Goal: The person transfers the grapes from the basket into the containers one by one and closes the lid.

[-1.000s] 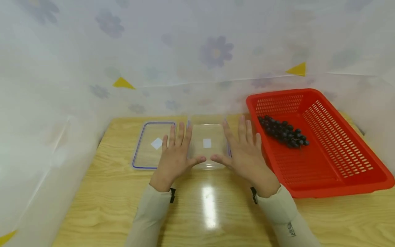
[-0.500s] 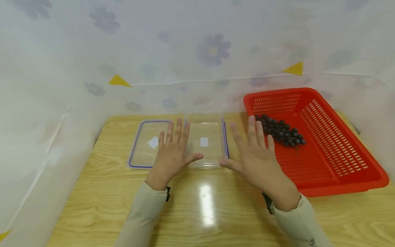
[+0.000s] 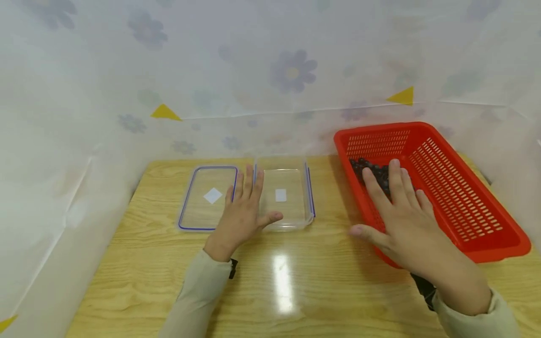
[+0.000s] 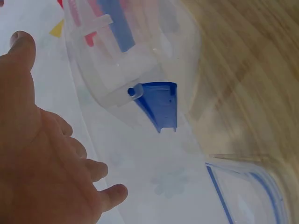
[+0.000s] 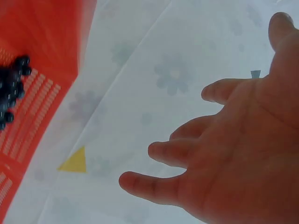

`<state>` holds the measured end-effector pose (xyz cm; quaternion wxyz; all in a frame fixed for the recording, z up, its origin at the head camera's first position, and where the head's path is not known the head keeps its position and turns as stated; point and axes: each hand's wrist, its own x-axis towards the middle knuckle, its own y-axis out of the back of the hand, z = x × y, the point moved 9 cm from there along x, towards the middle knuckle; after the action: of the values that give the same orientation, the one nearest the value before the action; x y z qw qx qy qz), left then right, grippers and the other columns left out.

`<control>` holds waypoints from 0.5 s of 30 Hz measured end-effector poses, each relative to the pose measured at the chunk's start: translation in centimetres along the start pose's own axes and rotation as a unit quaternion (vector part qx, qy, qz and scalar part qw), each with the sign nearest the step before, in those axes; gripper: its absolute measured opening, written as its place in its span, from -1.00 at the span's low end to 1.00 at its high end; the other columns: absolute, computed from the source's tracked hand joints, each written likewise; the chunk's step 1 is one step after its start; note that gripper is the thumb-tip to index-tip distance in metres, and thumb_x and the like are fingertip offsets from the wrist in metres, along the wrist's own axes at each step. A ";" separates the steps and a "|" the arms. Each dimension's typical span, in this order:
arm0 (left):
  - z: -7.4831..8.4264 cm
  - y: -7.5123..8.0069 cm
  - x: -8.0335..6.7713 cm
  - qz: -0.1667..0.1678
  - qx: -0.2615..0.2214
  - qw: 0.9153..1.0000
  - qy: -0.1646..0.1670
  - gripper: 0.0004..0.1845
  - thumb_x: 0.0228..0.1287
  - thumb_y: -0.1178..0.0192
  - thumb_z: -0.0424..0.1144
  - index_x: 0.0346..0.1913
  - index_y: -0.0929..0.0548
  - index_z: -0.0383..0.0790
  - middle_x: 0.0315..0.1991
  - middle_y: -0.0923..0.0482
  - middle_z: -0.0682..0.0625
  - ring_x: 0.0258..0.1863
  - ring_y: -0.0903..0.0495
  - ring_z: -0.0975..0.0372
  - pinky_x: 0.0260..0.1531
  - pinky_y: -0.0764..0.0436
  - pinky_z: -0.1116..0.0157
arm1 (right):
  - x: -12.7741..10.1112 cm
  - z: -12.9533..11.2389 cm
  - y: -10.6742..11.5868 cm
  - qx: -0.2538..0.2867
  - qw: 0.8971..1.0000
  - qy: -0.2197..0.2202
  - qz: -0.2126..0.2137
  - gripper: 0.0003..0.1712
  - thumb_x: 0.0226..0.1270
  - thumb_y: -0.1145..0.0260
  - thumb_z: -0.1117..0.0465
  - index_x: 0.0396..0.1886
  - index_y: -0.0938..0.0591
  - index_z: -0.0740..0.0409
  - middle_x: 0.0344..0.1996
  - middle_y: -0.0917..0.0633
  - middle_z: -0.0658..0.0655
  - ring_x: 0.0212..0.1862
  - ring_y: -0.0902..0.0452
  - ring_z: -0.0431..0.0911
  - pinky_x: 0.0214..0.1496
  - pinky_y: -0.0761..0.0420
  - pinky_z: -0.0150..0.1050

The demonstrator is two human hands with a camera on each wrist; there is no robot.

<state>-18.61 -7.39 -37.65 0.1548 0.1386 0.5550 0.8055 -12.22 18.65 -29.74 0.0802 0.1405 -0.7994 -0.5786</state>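
A clear plastic container with blue side clips stands at the table's middle back, its blue-rimmed clear lid lying flat just left of it. My left hand rests open on the container's left edge, fingers straight; the left wrist view shows the container wall and a blue clip beside the open hand. My right hand hovers open over the near left part of a red basket, fingers pointing at a bunch of dark grapes partly hidden behind them. The grapes also show in the right wrist view.
The wooden table has bare surface in front of the container, with a glare spot. A white flowered sheet walls the back and left side. The red basket fills the right side of the table up to its edge.
My right hand left the container's right side and moved right over the red basket toward the grapes. The left hand stayed on the container's left edge.
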 end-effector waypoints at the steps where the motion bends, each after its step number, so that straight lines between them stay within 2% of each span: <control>1: -0.1 -0.2 0.1 -0.006 -0.008 1.000 0.002 0.17 0.37 -0.08 0.35 0.60 0.48 -0.10 0.56 0.69 -0.13 0.53 0.58 -0.06 0.42 0.21 -0.26 | -0.1 0.5 0.3 -0.004 1.000 -0.002 0.001 0.19 0.42 -0.19 -0.34 0.65 0.36 -0.07 0.52 0.62 0.18 0.53 0.69 0.23 0.37 0.35 0.49; 8: -0.6 -1.5 1.1 -0.035 -0.045 0.998 0.007 0.18 0.37 -0.08 0.34 0.60 0.45 -0.23 0.54 0.73 -0.18 0.52 0.56 -0.07 0.40 0.10 -0.30 | 0.5 3.5 3.0 -0.027 0.999 0.007 0.019 0.19 0.43 -0.25 -0.26 0.66 0.32 -0.01 0.54 0.55 0.25 0.54 0.60 0.31 0.33 0.20 0.55; 15: -1.0 -2.3 1.8 -0.065 -0.083 0.994 0.017 0.21 0.36 -0.12 0.34 0.60 0.48 -0.19 0.52 0.79 -0.12 0.53 0.53 -0.05 0.42 0.09 -0.26 | 1.9 5.9 4.9 -0.011 0.999 0.009 0.031 0.16 0.47 -0.28 -0.16 0.66 0.30 0.03 0.57 0.48 0.27 0.56 0.46 0.33 0.37 0.32 0.49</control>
<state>-20.46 -6.73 -40.04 0.2079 0.0754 0.4969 0.8391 -16.38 24.86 -27.00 0.1069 0.1197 -0.7965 -0.5830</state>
